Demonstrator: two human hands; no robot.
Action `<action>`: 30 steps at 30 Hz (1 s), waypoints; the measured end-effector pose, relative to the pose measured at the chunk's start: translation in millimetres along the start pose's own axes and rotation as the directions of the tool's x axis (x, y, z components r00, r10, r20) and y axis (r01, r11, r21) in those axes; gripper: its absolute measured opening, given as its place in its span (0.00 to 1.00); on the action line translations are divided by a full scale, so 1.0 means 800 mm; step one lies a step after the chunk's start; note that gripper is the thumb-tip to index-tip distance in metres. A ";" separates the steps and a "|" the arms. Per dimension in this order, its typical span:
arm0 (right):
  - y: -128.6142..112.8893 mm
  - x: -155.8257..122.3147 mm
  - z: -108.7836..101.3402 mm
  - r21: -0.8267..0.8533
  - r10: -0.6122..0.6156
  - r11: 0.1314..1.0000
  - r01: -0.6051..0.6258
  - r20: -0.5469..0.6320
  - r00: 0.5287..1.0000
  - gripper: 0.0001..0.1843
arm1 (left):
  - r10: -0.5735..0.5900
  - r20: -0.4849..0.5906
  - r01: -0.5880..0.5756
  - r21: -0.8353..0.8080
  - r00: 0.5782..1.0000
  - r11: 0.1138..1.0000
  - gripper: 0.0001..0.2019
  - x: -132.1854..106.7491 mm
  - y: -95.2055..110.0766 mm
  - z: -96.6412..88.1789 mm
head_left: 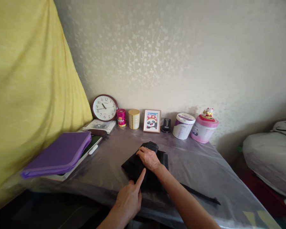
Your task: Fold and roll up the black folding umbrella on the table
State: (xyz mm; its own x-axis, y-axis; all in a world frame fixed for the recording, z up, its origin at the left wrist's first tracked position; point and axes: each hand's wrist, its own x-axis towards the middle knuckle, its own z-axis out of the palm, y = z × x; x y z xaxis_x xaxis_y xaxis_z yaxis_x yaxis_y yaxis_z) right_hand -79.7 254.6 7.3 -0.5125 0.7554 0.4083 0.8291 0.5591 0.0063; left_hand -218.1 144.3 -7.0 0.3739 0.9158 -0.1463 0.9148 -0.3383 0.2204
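A black, glossy, folded piece of fabric [133,164], perhaps a bag or umbrella, lies crumpled on the table near its front edge. My right hand [149,158] reaches across from the right, its fingers curled over the rolled upper part of the fabric. Below it, my left hand [129,197] has its index finger stretched out to the fabric's lower part. The left hand's other fingers are bent and partly hidden. A narrow black strap [201,193] runs out to the right from beneath my right forearm.
A plastic-covered table [193,165] bears a purple folder [59,151] at left. Along the wall stand a clock [105,107], pink can [121,118], yellow tin [133,119], framed panda picture [152,121], black stapler-like object [166,125], white tub [183,126] and pink-lidded tub [203,130].
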 end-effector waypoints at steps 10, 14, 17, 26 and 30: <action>-0.038 -0.065 -0.021 0.216 -0.034 0.974 0.071 -0.170 0.985 0.14 | -0.042 -0.007 0.041 -0.053 0.999 0.998 0.29 -0.004 0.003 -0.002; -0.034 -0.088 -0.015 0.256 -0.020 0.965 0.062 -0.162 0.987 0.16 | -0.050 -0.018 0.049 -0.093 0.999 0.995 0.30 -0.002 0.000 0.003; -0.004 -0.079 -0.002 0.245 0.014 0.969 0.022 -0.142 0.990 0.16 | -0.042 -0.014 0.039 -0.128 0.999 0.991 0.32 -0.001 -0.002 0.004; 0.101 -0.018 0.026 0.146 0.268 0.957 -0.251 -0.117 0.956 0.16 | -0.076 0.054 0.082 -0.127 0.996 0.988 0.33 -0.001 0.001 -0.007; 0.076 -0.016 0.008 0.129 0.309 0.949 -0.286 -0.232 0.922 0.15 | -0.081 0.048 0.087 -0.141 0.996 0.986 0.34 -0.001 -0.001 -0.005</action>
State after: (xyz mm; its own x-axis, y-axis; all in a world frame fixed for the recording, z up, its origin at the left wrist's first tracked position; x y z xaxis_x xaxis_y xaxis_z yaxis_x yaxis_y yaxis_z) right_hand -23.9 281.4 -3.3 -0.1644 0.7905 0.5899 0.9049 0.3589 -0.2288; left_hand -219.6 144.3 -3.3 0.3052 0.9290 -0.2095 0.9133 -0.2232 0.3406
